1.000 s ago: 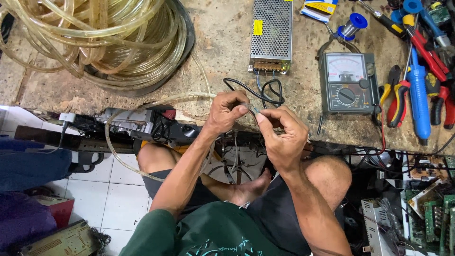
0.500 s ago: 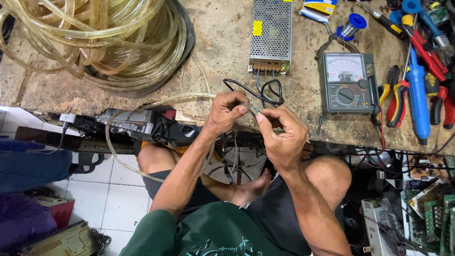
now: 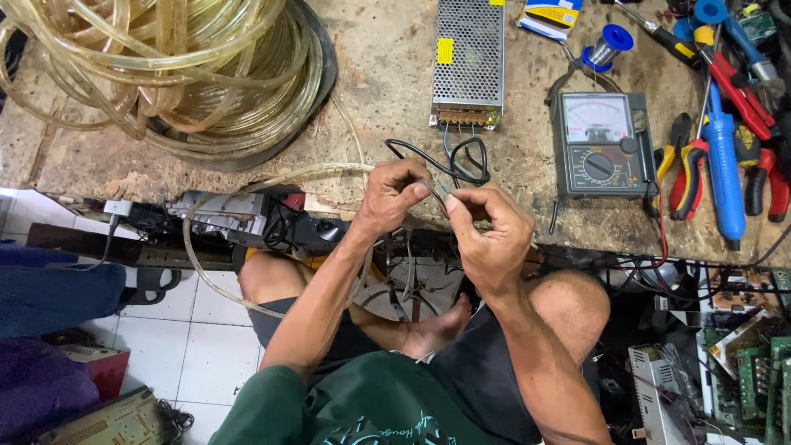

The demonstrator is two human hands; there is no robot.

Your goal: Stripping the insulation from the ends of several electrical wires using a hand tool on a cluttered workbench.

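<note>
My left hand [image 3: 394, 194] and my right hand [image 3: 489, 235] meet over the front edge of a worn workbench [image 3: 387, 91]. Both pinch the end of a clear flexible strip [image 3: 439, 190] between their fingertips. That strip runs back as a clear tube [image 3: 272, 177] to a big coil of clear tubing [image 3: 165, 70] at the far left. A black cable [image 3: 461, 161] loops just beyond my fingers and runs up to a metal mesh power supply [image 3: 468, 62].
An analog multimeter [image 3: 600, 144] lies right of my hands. Pliers and screwdrivers [image 3: 725, 148] crowd the bench's right end, with a solder spool [image 3: 608, 45] behind. Circuit boards [image 3: 741, 363] sit on the floor at right, a metal box [image 3: 239, 216] under the bench edge.
Both hands stay in the same spot; the fingers shifted slightly on the strip end. Nothing else moved.
</note>
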